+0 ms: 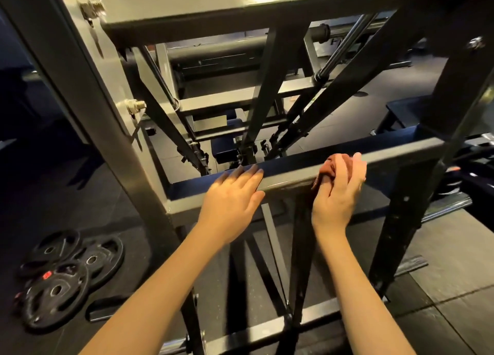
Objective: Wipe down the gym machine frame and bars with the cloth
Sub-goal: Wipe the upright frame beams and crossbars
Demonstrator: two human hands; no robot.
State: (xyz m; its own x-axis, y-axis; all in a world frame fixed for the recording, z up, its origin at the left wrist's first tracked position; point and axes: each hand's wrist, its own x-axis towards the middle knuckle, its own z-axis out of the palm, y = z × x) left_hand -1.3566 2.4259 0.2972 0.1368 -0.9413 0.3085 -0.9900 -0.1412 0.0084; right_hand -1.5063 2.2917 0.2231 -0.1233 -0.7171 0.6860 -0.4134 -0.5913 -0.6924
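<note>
Leaning over a grey gym machine frame (107, 114), a person is working on the horizontal crossbar (288, 178) that is running left to right across the middle of the view. The right hand (338, 194) is gripping a bunched reddish-brown cloth (334, 164), fingers curled around it and pressing it onto the top and near face of the bar, right of centre. That hand is blurred, so how much cloth is lying under the palm is hard to tell.

The left hand (232, 202) is resting on the same bar, near the cloth hand and to its left, holding nothing. Its fingers are lying straight and close together over the bar's top edge. Beyond the bar, dark diagonal braces (264, 87) are angling away toward the far floor. Weight plates (57, 290) are lying on the near left floor.

Several things could go wrong from here. Being wadded so tightly, the cloth is probably touching only a narrow strip, so the bar's far face could get missed. If the wipe is heading left, the resting hand is sitting in its path. A threaded bolt (135, 106) is sticking out of the left upright and could snag the fabric.
</note>
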